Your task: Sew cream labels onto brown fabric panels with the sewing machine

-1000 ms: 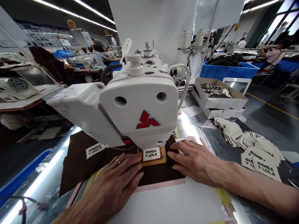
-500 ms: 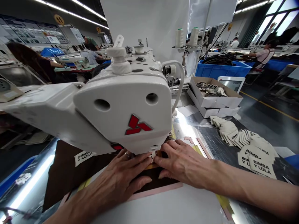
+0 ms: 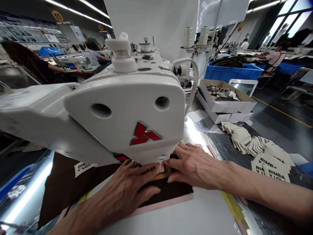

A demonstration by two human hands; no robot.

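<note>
My left hand [image 3: 132,184] lies flat, fingers stretched out, on dark brown fabric [image 3: 174,190] beneath the white sewing machine head [image 3: 127,109]. Its fingertips touch a small white printed label [image 3: 158,167] bordered by an orange-yellow frame edge [image 3: 159,176]. On the right side of that label, my right hand [image 3: 193,164] presses down with bent fingers, thumb apart from the index finger. The machine head hides the needle area and some fingertips. Another white label [image 3: 82,167] rests on the brown fabric at left. A white sheet [image 3: 171,217] with pink edging surrounds the fabric.
Fanned white labels [image 3: 271,163] cover part of the dark table at right. Behind them are stacked cardboard boxes [image 3: 230,106] holding more pieces, a screen [image 3: 243,87] and a blue crate [image 3: 233,73]. Thread cones [image 3: 188,37] stand behind the machine. Co-workers sit farther off.
The head camera has shifted slightly, so the machine head looks bigger and nearer. More of the printed label shows between my hands. Both hands keep nearly the same pose on the fabric.
</note>
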